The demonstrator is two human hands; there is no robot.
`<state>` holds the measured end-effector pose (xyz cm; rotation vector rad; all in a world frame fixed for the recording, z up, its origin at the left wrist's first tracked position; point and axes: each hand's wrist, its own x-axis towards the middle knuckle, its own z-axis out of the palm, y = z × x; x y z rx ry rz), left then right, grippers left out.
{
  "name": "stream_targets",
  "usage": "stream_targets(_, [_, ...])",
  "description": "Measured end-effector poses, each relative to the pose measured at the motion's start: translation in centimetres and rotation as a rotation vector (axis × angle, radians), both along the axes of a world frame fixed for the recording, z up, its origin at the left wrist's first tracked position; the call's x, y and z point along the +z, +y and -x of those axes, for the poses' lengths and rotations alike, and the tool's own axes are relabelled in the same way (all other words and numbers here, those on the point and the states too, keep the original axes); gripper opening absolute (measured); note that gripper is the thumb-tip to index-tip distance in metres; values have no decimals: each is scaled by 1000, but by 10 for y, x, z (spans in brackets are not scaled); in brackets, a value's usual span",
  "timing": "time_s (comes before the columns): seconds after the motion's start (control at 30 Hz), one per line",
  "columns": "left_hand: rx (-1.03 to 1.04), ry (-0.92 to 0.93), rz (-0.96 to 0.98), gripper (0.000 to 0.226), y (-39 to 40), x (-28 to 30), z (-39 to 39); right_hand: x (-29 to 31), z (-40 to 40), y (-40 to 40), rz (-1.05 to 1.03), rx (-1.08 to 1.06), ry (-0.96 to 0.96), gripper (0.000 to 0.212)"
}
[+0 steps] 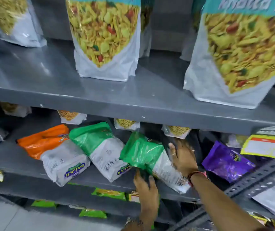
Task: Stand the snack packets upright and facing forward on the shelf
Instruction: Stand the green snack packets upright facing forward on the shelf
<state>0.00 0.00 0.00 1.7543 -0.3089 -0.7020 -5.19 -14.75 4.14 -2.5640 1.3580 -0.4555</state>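
Observation:
On the middle shelf (100, 182) several snack packets lie flat on their backs. An orange-and-white packet (53, 152) is at the left, and a green-and-white packet (100, 147) lies beside it. A second green-and-white packet (146, 155) is tilted up between my hands. My left hand (145, 184) grips its near lower edge. My right hand (183, 157) presses flat against its right side. A purple packet (228, 161) lies to the right of my right hand.
The upper shelf (133, 104) carries large white packets with a yellow mix, standing upright (105, 39) (236, 55). Small packets (72, 116) stand at the back of the middle shelf. A perforated metal upright (253, 179) with a price label (269, 145) is at the right. Green packets (108, 194) sit on the shelf below.

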Motion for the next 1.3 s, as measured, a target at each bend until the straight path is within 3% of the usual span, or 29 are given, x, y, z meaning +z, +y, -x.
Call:
stream_targets(0.1, [134,176,7,52,-21,2,-5,-11,-13,-23,-195,-68,-33,54])
stream_targets(0.2, [240,336,82,51,-31,8,-9,-18,-27,-39,-562,-131,-88,54])
stream_targets(0.33, [282,356,-38,57,-36,4,-24,-18,-33,-60,-802,-216,-197,37])
stream_targets(0.47, [363,420,23,38,-35,4,-34,-12,-21,-63,-939,-292,-347,30])
stream_targets(0.7, [411,346,211,42,-29,22,-41,-9,10,-43,-962,-334,-534,20])
stream_targets(0.77, [408,352,298,33,-28,32,-45,-7,19,-35,-980,-321,-641,20])
stream_targets(0.93, [108,430,362,37,-29,59,-64,14,45,-24,-967,-346,-789,36])
stream_targets(1.0, [-2,425,400,27,-30,68,-71,23,48,-21,-948,-327,-814,39])
stream_targets(1.07, [-47,392,422,17,-33,78,-76,31,47,-17,-920,-316,-870,40])
stream_targets(1.13, [-68,366,417,23,-38,87,-83,35,43,-13,-874,-312,-950,40])
stream_targets(1.23, [-99,306,420,16,-44,94,-86,29,38,-6,-854,-304,-1104,37])
stream_targets(1.3, [-105,245,391,27,-44,93,-86,19,36,1,-892,-299,-1152,33])
